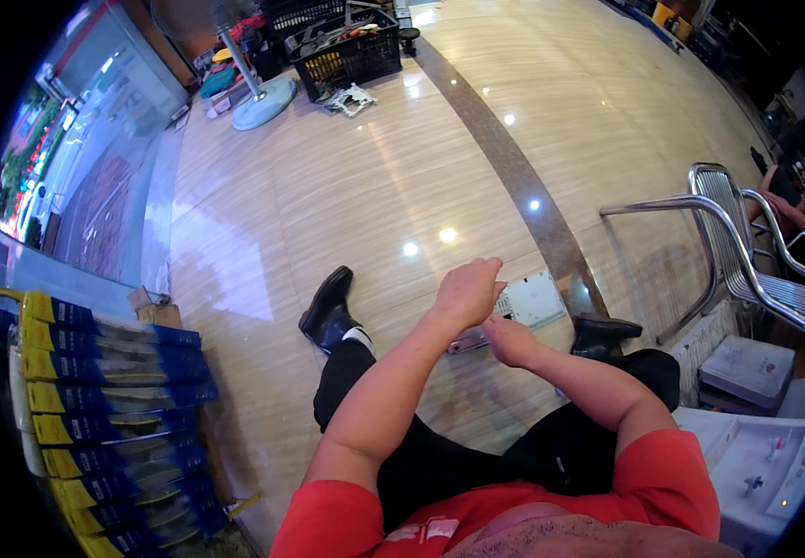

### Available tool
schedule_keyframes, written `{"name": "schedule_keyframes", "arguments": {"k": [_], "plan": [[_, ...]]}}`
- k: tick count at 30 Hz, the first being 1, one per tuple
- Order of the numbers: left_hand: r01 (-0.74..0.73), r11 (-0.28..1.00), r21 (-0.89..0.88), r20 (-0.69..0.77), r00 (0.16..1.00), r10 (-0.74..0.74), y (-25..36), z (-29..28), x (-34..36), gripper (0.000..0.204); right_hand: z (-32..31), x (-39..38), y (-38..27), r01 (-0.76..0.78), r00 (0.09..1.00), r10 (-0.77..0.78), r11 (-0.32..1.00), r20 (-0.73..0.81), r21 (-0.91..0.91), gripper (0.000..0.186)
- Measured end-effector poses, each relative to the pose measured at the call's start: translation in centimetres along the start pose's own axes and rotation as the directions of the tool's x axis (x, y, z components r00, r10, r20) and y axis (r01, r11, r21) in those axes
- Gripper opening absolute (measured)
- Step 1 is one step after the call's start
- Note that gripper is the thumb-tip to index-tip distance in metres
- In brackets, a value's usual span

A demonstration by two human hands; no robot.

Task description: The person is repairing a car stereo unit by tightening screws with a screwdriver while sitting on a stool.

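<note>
Between my boots, a flat white metal-looking unit (pixel 534 299) with small holes or slots rests low over the floor. My left hand (pixel 468 294) is above its left part, fingers curled in and closed. Just below and to the right, my right hand (pixel 511 341) is closed too, its fingertips close to the left hand. Whatever the fingers grip is hidden by the hands. A narrow edge of the unit (pixel 469 342) shows to the left of my right hand.
A metal chair (pixel 719 232) stands at right, a person's arm (pixel 798 219) behind it. Boxes (pixel 746 367) and a white water dispenser (pixel 746 446) are at lower right. Blue-yellow packages (pixel 114 400) are stacked at left. A black basket (pixel 347 56) and a stand's round base (pixel 265 104) lie far ahead.
</note>
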State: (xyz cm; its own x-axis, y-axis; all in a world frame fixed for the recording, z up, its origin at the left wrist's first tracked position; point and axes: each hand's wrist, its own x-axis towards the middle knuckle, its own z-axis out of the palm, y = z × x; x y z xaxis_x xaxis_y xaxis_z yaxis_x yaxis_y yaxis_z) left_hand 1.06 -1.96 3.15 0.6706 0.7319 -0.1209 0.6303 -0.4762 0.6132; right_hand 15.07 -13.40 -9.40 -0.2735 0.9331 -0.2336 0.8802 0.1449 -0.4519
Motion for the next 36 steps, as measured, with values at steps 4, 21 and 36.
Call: {"name": "schedule_keyframes", "arguments": {"k": [4,21,36], "plan": [[0.016,1.0,0.02,0.006,1.0,-0.017,0.22,-0.1,0.03,0.037,-0.03,-0.05,0.26,0.012,1.0,-0.013,0.999,-0.014,-0.053,0.03],[-0.009,1.0,0.011,-0.003,1.0,0.009,0.26,-0.23,-0.23,0.037,-0.38,0.1,-0.08,-0.021,0.999,0.027,0.988,0.036,-0.153,0.014],[-0.021,1.0,0.009,-0.007,1.0,0.021,0.05,-0.02,-0.16,0.037,-0.32,0.02,0.03,-0.011,1.0,0.011,0.997,0.001,-0.074,0.02]]}}
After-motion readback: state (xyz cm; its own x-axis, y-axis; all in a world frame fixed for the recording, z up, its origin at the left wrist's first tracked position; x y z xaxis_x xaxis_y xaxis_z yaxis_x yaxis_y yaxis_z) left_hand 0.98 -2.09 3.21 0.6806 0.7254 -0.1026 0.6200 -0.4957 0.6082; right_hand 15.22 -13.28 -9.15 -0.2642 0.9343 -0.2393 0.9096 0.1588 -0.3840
